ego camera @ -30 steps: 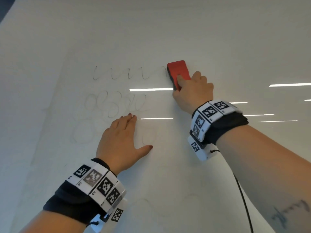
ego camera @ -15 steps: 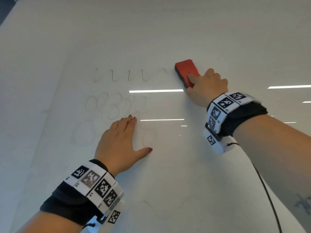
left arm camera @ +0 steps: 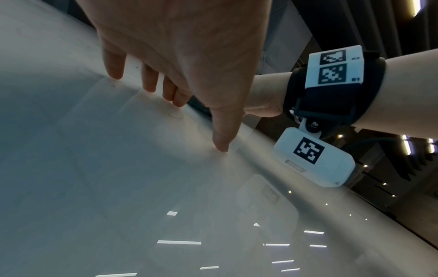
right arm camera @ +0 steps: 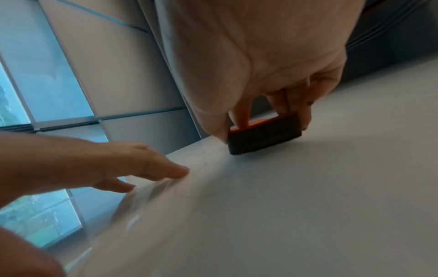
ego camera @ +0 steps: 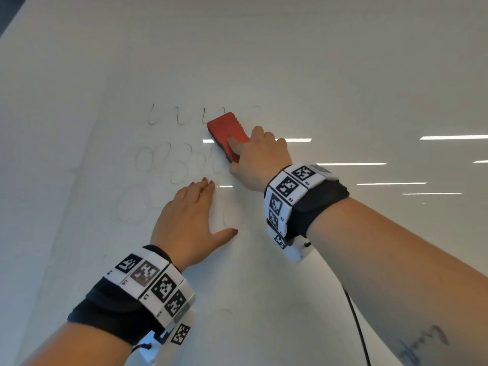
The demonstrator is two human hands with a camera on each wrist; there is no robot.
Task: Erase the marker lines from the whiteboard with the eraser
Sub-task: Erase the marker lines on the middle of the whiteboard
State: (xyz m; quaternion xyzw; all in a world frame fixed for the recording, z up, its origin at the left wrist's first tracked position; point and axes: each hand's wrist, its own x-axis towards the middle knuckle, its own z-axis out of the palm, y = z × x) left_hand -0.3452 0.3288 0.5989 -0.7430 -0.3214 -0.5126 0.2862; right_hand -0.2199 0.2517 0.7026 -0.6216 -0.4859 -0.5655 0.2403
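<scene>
Right hand [ego camera: 260, 157] grips the red eraser [ego camera: 227, 133] flat on the whiteboard [ego camera: 317, 62] over the marker lines [ego camera: 179, 117], left hand [ego camera: 188, 220] spread flat below; firm, overlapping leftward strokes suit best.

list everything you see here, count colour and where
whiteboard: one, white, glossy, fills the head view
marker lines: three faint grey rows; wavy row at top, loops below it, circles lower left
eraser: one, red with dark pad, flat on the board over the right end of the wavy row
cable: one, black, hangs below the right forearm
wristbands: two, black with white tag blocks, one per wrist
left hand: flat on the board, fingers straight, below the loops
right hand: grips the eraser
</scene>
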